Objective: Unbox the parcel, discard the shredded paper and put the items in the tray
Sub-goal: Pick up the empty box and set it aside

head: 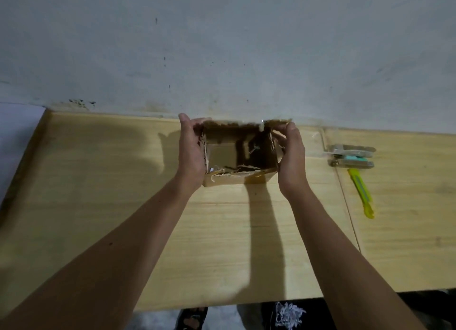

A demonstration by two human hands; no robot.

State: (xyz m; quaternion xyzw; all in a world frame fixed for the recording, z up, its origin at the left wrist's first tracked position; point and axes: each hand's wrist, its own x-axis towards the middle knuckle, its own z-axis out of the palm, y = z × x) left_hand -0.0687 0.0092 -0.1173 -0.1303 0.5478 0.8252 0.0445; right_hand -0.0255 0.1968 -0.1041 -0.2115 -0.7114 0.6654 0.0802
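A small brown cardboard box stands open near the back of the wooden table. My left hand presses flat against its left side. My right hand grips its right side and flap. Inside the box, a few strands of shredded paper lie along the near wall; the floor of the box looks mostly bare. A clear tray sits at the right, with a couple of small packaged items in it.
A yellow-green utility knife lies on the table right of the box. The grey wall rises just behind the box. The table's front edge runs along the bottom, with feet and floor below it.
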